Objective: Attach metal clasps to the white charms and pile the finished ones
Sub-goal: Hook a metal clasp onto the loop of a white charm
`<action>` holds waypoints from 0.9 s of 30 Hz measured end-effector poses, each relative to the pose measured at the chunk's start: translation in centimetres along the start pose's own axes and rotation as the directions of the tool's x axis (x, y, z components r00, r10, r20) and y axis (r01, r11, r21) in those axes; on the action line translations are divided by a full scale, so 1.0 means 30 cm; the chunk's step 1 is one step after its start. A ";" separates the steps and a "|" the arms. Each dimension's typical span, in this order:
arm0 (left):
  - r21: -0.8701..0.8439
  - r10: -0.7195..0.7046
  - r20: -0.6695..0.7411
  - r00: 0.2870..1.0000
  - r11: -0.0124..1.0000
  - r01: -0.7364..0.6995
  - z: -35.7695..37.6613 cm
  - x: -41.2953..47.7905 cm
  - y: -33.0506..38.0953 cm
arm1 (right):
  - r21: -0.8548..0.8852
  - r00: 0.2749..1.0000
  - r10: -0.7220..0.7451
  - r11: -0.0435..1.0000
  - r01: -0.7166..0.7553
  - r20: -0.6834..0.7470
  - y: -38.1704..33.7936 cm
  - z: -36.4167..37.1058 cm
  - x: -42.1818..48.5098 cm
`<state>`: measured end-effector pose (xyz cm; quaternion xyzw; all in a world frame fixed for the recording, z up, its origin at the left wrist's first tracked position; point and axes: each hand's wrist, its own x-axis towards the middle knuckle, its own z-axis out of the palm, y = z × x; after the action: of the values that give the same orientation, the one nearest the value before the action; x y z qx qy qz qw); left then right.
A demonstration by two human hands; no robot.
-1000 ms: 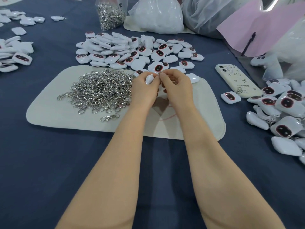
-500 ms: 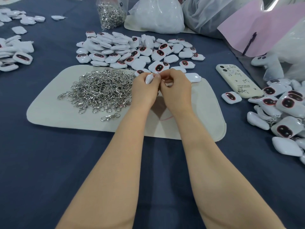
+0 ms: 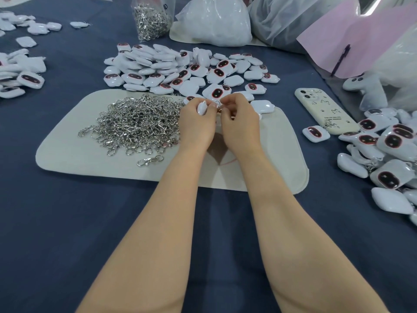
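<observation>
White glossy plastic charms with dark oval faces (image 3: 158,71) lie heaped on the dark blue tablecloth (image 3: 67,222), just beyond the far edge of a cream rounded mat (image 3: 67,154). A tangled heap of silver metal clasps (image 3: 137,123) covers the mat's left half. A second pile of charms (image 3: 388,152), some with clasps on them, sits at the right edge near a cream-cased phone (image 3: 325,111). Over the mat's far side, the left hand (image 3: 196,125) curls around one white charm (image 3: 202,107) held on edge. The right hand (image 3: 241,125) pinches a small metal ring (image 3: 218,109) just beside it; whether ring and charm touch is unclear.
</observation>
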<state>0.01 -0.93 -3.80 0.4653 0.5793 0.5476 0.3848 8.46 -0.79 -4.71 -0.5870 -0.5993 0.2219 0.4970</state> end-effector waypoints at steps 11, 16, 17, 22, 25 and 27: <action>0.040 0.042 0.008 0.999 0.998 -0.043 0.001 -0.001 -0.004 | 0.031 0.999 -0.023 0.999 0.024 -0.036 -0.010 -0.003 -0.010; 0.055 0.061 0.008 0.998 0.997 -0.062 0.002 -0.002 -0.006 | 0.041 0.999 -0.017 0.999 0.018 -0.037 -0.006 -0.003 -0.008; 0.054 0.061 0.010 0.998 0.997 -0.062 0.002 -0.001 -0.006 | 0.044 0.999 -0.014 0.999 0.016 -0.036 -0.005 -0.003 -0.007; 0.063 0.068 0.021 0.997 0.996 -0.069 -0.002 0.001 -0.010 | 0.075 1.000 0.024 0.997 -0.025 0.012 0.001 0.003 -0.003; 0.025 0.038 0.024 0.999 0.999 -0.038 -0.003 0.005 -0.012 | 0.092 0.999 0.044 0.995 -0.046 0.030 0.004 0.007 -0.002; 0.010 0.028 0.027 0.999 1.000 -0.029 -0.003 0.007 -0.011 | 0.119 0.998 0.056 0.991 -0.058 0.015 0.004 0.004 0.000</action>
<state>-0.17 -0.75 -4.11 0.4829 0.5701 0.5437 0.3824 8.42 -0.74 -4.86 -0.5718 -0.5708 0.2749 0.5212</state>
